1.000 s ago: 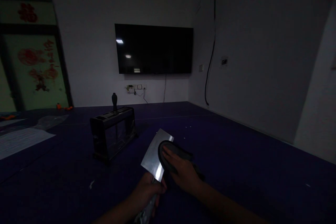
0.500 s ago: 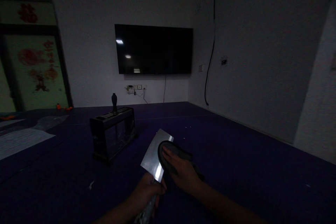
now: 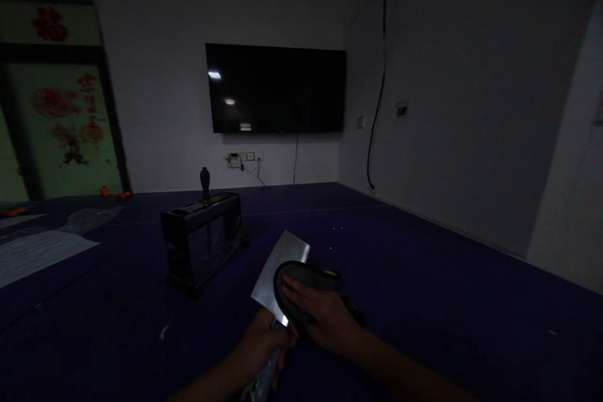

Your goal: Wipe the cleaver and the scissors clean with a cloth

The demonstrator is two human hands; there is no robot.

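My left hand (image 3: 266, 342) is closed around the handle of a cleaver (image 3: 273, 273), whose broad shiny blade points up and away from me. A dark grey cloth (image 3: 301, 279) with a black edge lies against the right side of the blade. My right hand (image 3: 327, 320) presses that cloth to the metal, fingers together on top of it. Part of the blade is hidden under the cloth. To the left of the blade stands a black knife block (image 3: 202, 239) with clear sides and one dark handle (image 3: 205, 183) sticking up from its top.
The purple surface (image 3: 424, 301) runs to the walls, with small white scraps on it. Paper sheets (image 3: 42, 254) and clear plastic (image 3: 89, 220) lie at the left. A television (image 3: 277, 89) hangs on the far wall, and a black cable (image 3: 377, 113) dangles near the corner.
My right hand and the cloth have slid a little down and left along the blade, towards the handle. The cleaver and my left hand stay almost in place.
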